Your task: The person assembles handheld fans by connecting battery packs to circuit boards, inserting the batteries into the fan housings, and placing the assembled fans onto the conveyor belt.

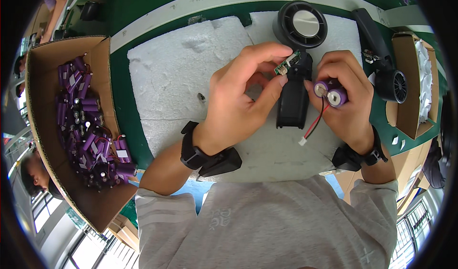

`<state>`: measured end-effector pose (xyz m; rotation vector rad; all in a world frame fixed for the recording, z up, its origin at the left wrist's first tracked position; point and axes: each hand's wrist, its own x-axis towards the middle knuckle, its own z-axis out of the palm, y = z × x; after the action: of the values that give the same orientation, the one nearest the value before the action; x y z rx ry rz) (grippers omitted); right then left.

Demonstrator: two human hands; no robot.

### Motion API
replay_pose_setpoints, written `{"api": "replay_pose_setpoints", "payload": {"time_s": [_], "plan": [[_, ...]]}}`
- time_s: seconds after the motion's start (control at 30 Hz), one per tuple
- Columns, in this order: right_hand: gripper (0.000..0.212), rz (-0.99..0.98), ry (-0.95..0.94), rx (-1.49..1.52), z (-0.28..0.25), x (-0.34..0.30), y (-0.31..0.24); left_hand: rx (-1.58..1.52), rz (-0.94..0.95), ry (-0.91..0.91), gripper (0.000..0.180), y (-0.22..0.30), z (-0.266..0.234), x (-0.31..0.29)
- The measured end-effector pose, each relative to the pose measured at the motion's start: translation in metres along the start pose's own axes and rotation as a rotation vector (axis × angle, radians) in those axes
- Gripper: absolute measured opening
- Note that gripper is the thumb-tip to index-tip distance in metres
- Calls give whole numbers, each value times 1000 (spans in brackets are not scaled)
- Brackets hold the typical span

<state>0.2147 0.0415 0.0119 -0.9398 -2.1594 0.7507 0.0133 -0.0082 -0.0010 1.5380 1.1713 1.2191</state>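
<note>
My left hand [241, 95] pinches a small green circuit board [287, 62] at the top of a black handheld fan body [293, 97], which lies on a white foam sheet [171, 73]. The fan's round head [300, 25] with a silver centre points away from me. My right hand [346, 97] grips a purple two-cell battery pack [330, 92], its ends facing me. A red and black wire [316, 121] with a white plug hangs from the pack over the foam. Both wrists wear black straps.
A cardboard box [43, 102] on the left holds several purple battery packs [86, 126]. Another black fan [386, 64] lies at the right beside a second cardboard box [405, 107] with white parts. The bench top is green [119, 68]. Another person is at the far left edge.
</note>
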Motion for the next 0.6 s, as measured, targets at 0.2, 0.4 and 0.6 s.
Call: {"api": "replay_pose_setpoints", "payload": {"time_s": [0.2, 0.4, 0.6], "plan": [[36, -154, 121, 16, 12, 8, -3, 55, 54, -58, 49, -2, -1, -3], [35, -167, 100, -37, 12, 5, 3, 94, 119, -32, 56, -3, 4, -1], [27, -107, 13, 67, 8, 1, -3, 175, 117, 48, 58, -1, 14, -1]]}}
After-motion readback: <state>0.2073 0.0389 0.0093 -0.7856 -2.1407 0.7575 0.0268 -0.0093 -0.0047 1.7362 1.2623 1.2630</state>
